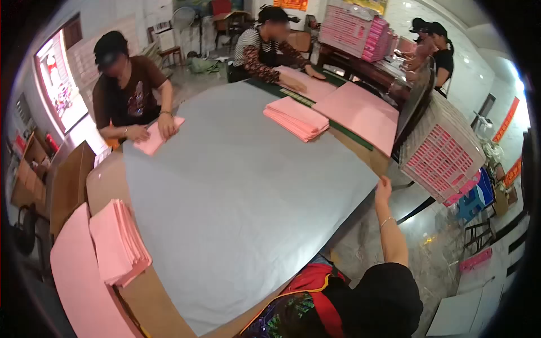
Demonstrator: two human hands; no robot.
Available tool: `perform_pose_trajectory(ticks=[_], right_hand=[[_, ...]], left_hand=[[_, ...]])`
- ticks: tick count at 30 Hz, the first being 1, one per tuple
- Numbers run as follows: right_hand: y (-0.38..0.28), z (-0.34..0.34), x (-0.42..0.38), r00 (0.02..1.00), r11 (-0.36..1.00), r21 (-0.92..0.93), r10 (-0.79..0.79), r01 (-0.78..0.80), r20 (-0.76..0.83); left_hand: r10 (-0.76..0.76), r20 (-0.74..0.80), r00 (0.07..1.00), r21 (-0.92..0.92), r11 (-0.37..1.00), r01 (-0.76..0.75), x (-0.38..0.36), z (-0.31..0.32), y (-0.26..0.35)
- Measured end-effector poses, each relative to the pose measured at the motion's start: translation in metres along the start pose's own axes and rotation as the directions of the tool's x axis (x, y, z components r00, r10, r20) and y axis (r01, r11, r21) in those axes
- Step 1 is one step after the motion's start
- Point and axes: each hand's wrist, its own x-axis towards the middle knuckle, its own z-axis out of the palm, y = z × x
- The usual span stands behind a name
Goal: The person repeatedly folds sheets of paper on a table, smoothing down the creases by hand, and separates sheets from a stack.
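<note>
A large grey-blue cloth (242, 186) lies spread over the table, hanging past the near right edge. My right hand (384, 190) is at the cloth's right corner, fingers closed on its edge. That arm is stretched out, with a bracelet at the wrist. My left hand is not in view. A folded pink stack (297, 117) rests on the far part of the cloth. Another pink stack (118, 242) sits at the table's left edge, beside the cloth.
Across the table, one person presses a folded pink piece (159, 137); another handles pink sheets on a green mat (265, 87). A flat pink sheet (360, 112) lies at the far right. A crate (442, 149) stands beyond my right hand. Further people work behind.
</note>
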Motion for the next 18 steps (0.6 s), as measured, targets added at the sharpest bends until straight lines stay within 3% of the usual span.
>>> perform_pose_trajectory(ticks=[2, 4, 7, 9, 10, 11, 12, 13, 14, 16, 18], right_hand=[[-0.039, 0.016, 0.005, 0.997, 0.996, 0.085, 0.030, -0.036, 0.069], [-0.080, 0.043, -0.001, 0.981, 0.953, 0.282, 0.061, -0.112, 0.183], [-0.170, 0.084, -0.036, 0.911, 0.953, 0.200, 0.137, -0.228, 0.389], [-0.194, 0.123, -0.065, 0.846, 0.937, 0.268, 0.052, -0.225, 0.531], [-0.207, 0.139, -0.081, 0.786, 0.918, 0.318, -0.011, -0.237, 0.618], [-0.225, 0.154, -0.104, 0.718, 0.922, 0.300, -0.038, -0.243, 0.695], [-0.250, 0.175, -0.134, 0.682, 0.908, 0.332, -0.075, -0.255, 0.728], [-0.275, 0.191, -0.167, 0.645, 0.893, 0.362, -0.113, -0.268, 0.756], [-0.300, 0.205, -0.205, 0.559, 0.893, 0.355, -0.150, -0.277, 0.815], [-0.352, 0.215, -0.292, 0.371, 0.834, 0.449, -0.326, -0.321, 0.870], [-0.395, 0.207, -0.362, 0.066, 0.806, 0.471, -0.481, -0.358, 0.874]], left_hand=[[-0.166, 0.047, 0.985, -0.017, 0.986, 0.167, -0.024, -0.018, 0.013], [-0.450, 0.140, 0.882, -0.078, 0.883, 0.463, -0.006, -0.029, 0.046], [-0.678, 0.181, 0.713, -0.004, 0.724, 0.689, 0.019, -0.038, 0.088], [-0.587, 0.179, 0.790, 0.152, 0.810, 0.567, 0.004, -0.029, 0.069], [-0.573, 0.085, 0.815, -0.014, 0.817, 0.576, 0.029, -0.037, 0.107], [-0.629, 0.091, 0.772, -0.117, 0.763, 0.636, 0.028, -0.032, 0.105], [-0.703, 0.103, 0.704, 0.245, 0.703, 0.667, 0.037, -0.033, 0.102], [-0.594, 0.020, 0.804, 0.108, 0.801, 0.589, 0.050, -0.042, 0.125], [-0.571, 0.068, 0.818, 0.167, 0.815, 0.554, 0.050, -0.046, 0.124], [-0.586, 0.020, 0.810, 0.030, 0.810, 0.585, 0.047, -0.046, 0.120], [-0.569, -0.006, 0.822, 0.037, 0.822, 0.569, 0.051, -0.045, 0.122]])
